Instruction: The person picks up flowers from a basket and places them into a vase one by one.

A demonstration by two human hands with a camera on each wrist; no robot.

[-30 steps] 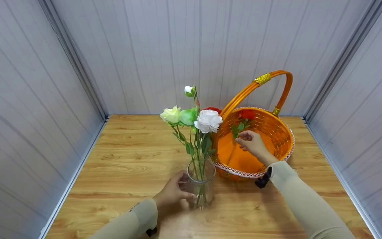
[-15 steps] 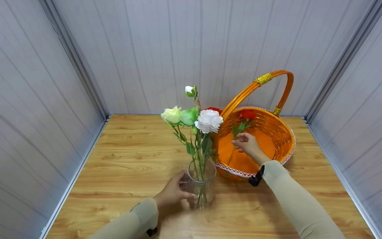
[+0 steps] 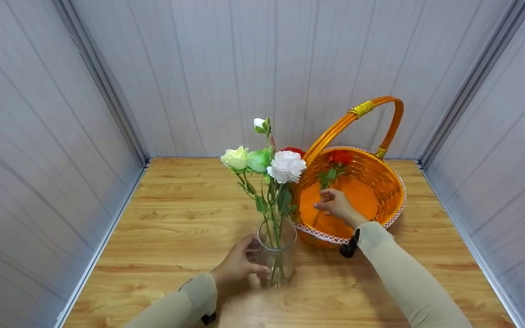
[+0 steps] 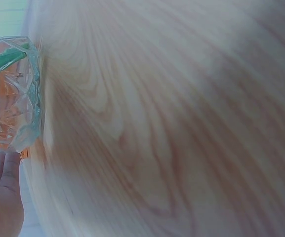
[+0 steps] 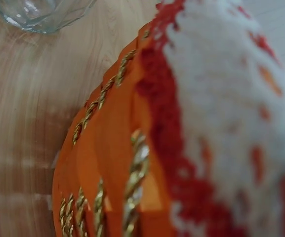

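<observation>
My left hand (image 3: 239, 263) holds a clear glass vase (image 3: 277, 255) low on its left side, thumb across the front. Several artificial flowers stand in the vase: a white bloom (image 3: 286, 166), a green one (image 3: 259, 160), a pale yellow one (image 3: 235, 157) and a white bud (image 3: 260, 125). In the left wrist view, fingers (image 4: 9, 173) touch the faceted vase (image 4: 26, 106). My right hand (image 3: 337, 205) reaches into the orange basket (image 3: 383, 200), bent fingertips right at the stem of a red flower (image 3: 341, 157) lying inside; whether they pinch it I cannot tell.
The basket's tall arched handle (image 3: 331, 132) rises beside the flowers. Its red-and-white trimmed rim (image 5: 174, 138) fills much of the right wrist view. Everything stands on a wood-grain table (image 3: 176, 218), with pale panel walls (image 3: 226, 68) at the back and sides.
My right hand has moved down and slightly left along the red flower's stem. The red flower stays in its place in the basket. My left hand and the vase have kept still.
</observation>
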